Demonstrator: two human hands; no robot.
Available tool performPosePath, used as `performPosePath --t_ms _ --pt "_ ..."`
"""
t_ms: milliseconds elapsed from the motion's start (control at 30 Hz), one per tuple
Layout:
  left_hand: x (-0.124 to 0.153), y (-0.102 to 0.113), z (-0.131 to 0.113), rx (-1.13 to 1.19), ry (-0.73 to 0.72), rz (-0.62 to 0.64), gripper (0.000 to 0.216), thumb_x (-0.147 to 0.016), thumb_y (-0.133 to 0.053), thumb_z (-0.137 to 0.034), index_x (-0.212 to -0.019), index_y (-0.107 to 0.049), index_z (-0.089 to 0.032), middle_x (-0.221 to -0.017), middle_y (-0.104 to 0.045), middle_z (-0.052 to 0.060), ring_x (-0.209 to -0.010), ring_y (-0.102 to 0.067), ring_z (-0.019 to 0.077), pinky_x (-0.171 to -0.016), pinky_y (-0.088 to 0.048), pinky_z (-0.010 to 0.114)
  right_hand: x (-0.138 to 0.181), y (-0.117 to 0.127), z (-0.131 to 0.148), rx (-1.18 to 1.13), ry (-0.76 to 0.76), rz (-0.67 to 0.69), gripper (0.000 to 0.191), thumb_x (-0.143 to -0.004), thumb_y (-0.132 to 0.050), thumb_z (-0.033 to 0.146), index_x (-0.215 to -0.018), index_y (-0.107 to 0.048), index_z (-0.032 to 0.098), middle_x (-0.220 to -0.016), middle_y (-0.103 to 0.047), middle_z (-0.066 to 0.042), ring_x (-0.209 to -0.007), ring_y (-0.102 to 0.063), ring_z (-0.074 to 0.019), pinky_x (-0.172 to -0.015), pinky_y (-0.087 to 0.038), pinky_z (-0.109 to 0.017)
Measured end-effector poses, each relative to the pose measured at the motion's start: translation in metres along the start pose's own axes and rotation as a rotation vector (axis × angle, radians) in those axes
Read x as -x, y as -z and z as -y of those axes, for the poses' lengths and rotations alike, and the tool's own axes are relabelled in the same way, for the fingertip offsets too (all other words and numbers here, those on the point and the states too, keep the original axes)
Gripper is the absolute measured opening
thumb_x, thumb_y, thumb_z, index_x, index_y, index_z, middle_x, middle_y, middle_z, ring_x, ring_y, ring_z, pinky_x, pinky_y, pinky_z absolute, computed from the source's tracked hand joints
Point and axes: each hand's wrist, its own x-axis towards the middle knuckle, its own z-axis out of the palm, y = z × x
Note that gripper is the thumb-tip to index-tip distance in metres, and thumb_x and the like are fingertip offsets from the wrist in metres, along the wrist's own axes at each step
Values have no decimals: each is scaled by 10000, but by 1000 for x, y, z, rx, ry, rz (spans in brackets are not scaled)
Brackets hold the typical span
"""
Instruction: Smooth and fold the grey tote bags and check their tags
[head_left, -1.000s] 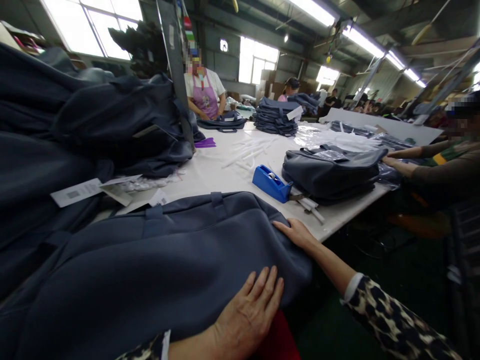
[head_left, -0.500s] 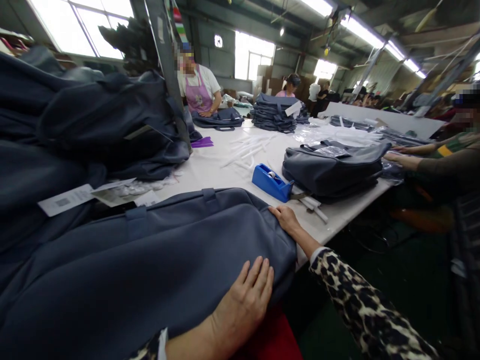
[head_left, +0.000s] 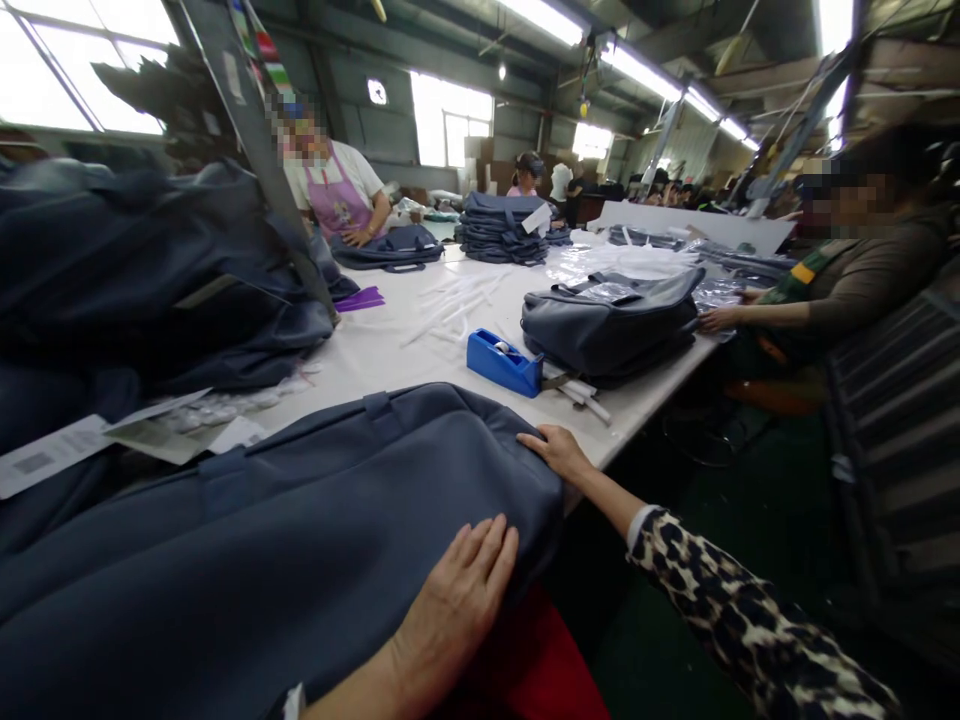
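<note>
While left hand [head_left: 456,595] lies flat on bag [head_left: 330,520], fingers stretched, right hand [head_left: 559,452] touches bag's right end; can't tell if gripping. Bag under left palm, left of right hand, along near side of white table [head_left: 367,350]. Dispenser [head_left: 502,362] beyond bag. Workshop: strip lights [head_left: 641,72], windows [head_left: 429,115], co-workers [head_left: 345,195].

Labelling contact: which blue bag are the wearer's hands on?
The foreground bag, nearest the camera: left hand rests on its side, right hand on its right end. Neither touches the piled bags at left or the bags farther back.
</note>
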Motion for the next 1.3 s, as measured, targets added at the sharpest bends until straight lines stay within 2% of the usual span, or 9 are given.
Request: performPosePath --t_ms 133,200,333,500,667,833,1000,1200,1300 --pt "-6 10 17 219 66 -41 505 -865 -348 25 -1322 -535 -82 -1266 -649 128 -1172 -597 194 -981 -550 323 -16 -3 7 -155 -43 -48 540 -727 -650 694 -548 -495 208 -555 -471 29 -607 -460 -141 -577 -333 -264" --pt "-7 14 21 301 126 -76 505 -868 -343 22 -1314 -540 -107 -1244 -660 110 -1171 -600 179 -983 -556 316 -12 4 9 -256 -70 -55 560 -734 -599 743 -595 -523 206 -568 -483 24 -594 -476 -143 -552 -359 -262" --pt "-8 21 23 385 174 -128 480 -895 -349 -13 -1321 -536 -132 -1254 -654 100 -1179 -601 178 -995 -554 327 44 18 5 -472 -116 -66 623 -875 -333 759 -929 -599 199 -781 -628 -45 -675 -602 -177 -611 -489 -302" --pt "-14 37 29 564 222 -86 418 -921 -377 -65 -1291 -550 -156 -1194 -672 90 -1106 -630 178 -951 -565 322 109 2 2 -594 -107 -21 533 -784 -608 682 -1040 -579 215 -1013 -665 -77 -896 -648 -220 -763 -534 -340" --pt "-22 49 36 650 304 26 392 -880 -404 -76 -1215 -583 -173 -1125 -662 87 -1025 -628 199 -904 -554 356 92 -11 2 -580 -111 -58 643 -725 -707 635 -1178 -518 219 -819 -644 -8 -784 -639 -218 -730 -530 -362" --pt "-20 49 43 729 312 46 353 -919 -398 -120 -1214 -581 -180 -1064 -662 76 -979 -628 195 -864 -534 340 75 -16 2 -534 -88 -61 628 -696 -789 505 -1217 -539 258 -955 -683 -34 -921 -638 -253 -808 -525 -377" --pt "-26 51 46 606 291 126 320 -888 -417 -86 -1137 -590 -188 -1043 -658 57 -976 -625 191 -850 -537 321 65 -30 4 -520 -88 -79 515 -733 -757 452 -1175 -573 265 -957 -690 -36 -943 -632 -271 -822 -518 -381" --pt "-73 45 31 89 297 219 644 -885 -529 -127 -1488 -307 -163 -1335 -543 139 -1116 -587 272 -751 -576 331 61 -26 7 -575 -6 -36 526 -731 -756 456 -1180 -579 247 -1004 -688 -28 -948 -628 -250 -848 -517 -376" --pt "-86 38 34 107 308 249 525 -935 -444 -84 -1450 -377 -167 -1249 -601 107 -1054 -634 223 -769 -574 293 62 -22 7 -601 46 -10 568 -706 -776 462 -1189 -583 233 -1055 -682 -28 -986 -623 -240 -872 -512 -364"
